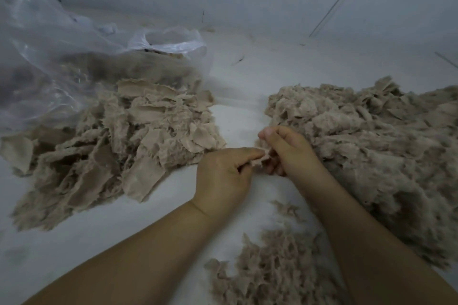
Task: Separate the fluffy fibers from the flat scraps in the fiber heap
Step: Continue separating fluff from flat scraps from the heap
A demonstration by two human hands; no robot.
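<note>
Beige fluffy fiber tuft (264, 156) being pinched between left hand (223, 173) and right hand (287, 150); advising gentle teasing apart, keeping fingers near tips.

A heap of flat beige fabric scraps (119, 141) lay left, a clear plastic bag (62, 52) behind it; the large fluffy beige fiber heap (371, 146) lay right, a small fluffy beige fiber pile (267, 267) nearest.

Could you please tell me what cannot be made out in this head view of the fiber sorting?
- The small piece pinched between the left hand and right hand: mostly covered by fingers, so fluffy or flat is unclear.
- The clear plastic bag: its contents are blurred by the film and cut off at the left edge.
- The right fiber heap: cut off at the right edge.
</note>
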